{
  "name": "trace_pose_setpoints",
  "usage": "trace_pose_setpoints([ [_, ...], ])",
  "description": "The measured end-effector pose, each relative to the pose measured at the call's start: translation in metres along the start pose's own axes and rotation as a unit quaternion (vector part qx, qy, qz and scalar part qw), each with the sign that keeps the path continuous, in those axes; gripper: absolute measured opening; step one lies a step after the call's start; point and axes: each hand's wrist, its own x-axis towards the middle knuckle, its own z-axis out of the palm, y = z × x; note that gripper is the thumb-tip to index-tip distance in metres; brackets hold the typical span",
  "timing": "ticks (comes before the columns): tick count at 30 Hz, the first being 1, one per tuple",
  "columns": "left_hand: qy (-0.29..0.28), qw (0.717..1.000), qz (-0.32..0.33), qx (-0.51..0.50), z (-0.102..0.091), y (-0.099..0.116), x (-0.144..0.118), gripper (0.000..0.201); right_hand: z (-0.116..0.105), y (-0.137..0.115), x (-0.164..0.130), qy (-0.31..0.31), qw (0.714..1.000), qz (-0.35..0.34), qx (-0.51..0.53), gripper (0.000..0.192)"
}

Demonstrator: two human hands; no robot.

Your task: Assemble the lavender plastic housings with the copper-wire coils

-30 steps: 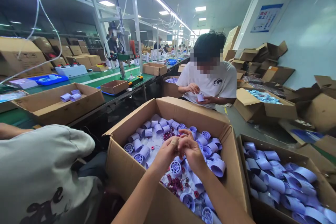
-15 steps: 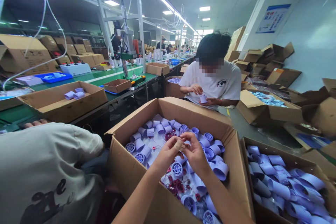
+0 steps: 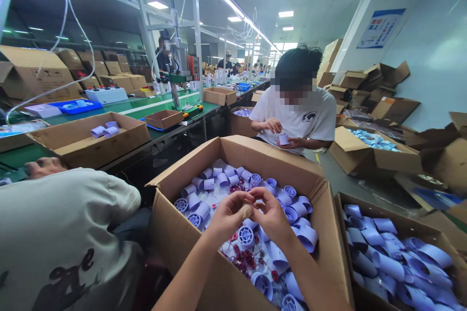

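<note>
Cups (image 3: 245, 236) lie with red parts (image 3: 244, 258) in the big box (image 3: 272, 155), under both hands. The left hand (image 3: 230, 214) and right hand (image 3: 269, 215) are half curled, fingertips meeting; I cannot tell what they grip. Beyond the box, a co-worker (image 3: 310, 119) holds a white cup (image 3: 283, 139).

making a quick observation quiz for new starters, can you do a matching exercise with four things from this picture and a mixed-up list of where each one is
Things:
1. left hand
2. dark red parts
3. poster
4. light blue pieces

Places:
a. in an open carton at the right
b. raised, fingers close to the right hand
c. high up at the right of the view
d. lying among lavender cups inside the middle box

Right pairs: 1-b, 2-d, 3-c, 4-a
</note>
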Motion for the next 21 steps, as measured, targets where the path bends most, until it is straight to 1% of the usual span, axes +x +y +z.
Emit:
trace_pose_setpoints([
  [3, 0.002, 1.000, 0.017, -0.018, -0.001, 0.000, -0.005, 0.037, 0.004, -0.002, -0.002, -0.021, 0.997, 0.038, 0.063, 0.024],
  [7, -0.028, 0.999, -0.008, -0.033, -0.004, 0.000, -0.009, 0.039, 0.005, -0.007, -0.004, -0.038, 0.991, 0.066, 0.109, 0.026],
  [11, -0.056, 0.998, -0.018, -0.029, -0.007, -0.001, -0.010, 0.048, 0.005, -0.010, -0.004, -0.037, 0.990, 0.067, 0.116, 0.028],
  [17, -0.066, 0.997, -0.012, -0.031, -0.012, -0.007, -0.009, 0.051, 0.004, -0.013, -0.003, -0.038, 0.990, 0.066, 0.118, 0.031],
  [19, -0.062, 0.998, -0.003, -0.028, -0.017, -0.008, -0.007, 0.052, 0.003, -0.013, -0.001, -0.030, 0.991, 0.068, 0.111, 0.030],
  [21, -0.034, 0.999, 0.008, 0.002, -0.024, -0.009, -0.004, 0.050, 0.002, -0.011, 0.001, -0.005, 0.992, 0.068, 0.103, 0.028],
])
